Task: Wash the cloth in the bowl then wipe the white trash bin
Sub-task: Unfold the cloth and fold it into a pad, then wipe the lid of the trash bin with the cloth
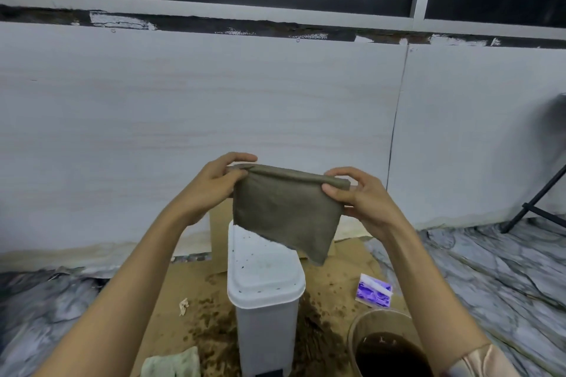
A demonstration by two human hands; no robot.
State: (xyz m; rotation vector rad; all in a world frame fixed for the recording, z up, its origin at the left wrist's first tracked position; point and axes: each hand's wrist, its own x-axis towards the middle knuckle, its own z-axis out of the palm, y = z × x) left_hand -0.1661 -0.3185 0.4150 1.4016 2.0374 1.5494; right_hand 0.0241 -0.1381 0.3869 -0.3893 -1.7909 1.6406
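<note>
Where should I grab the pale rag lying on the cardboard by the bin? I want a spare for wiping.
Pinch the pale rag at its raised upper right corner, coming straight down from above. It lies crumpled and flat on the cardboard left of the white trash bin, so the sides offer no hold. Both hands are now holding the brown cloth.

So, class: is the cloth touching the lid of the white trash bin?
No, both hands hold the cloth in the air above the white trash bin.

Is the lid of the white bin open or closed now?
Closed: the lid lies flat on the white trash bin.
</note>
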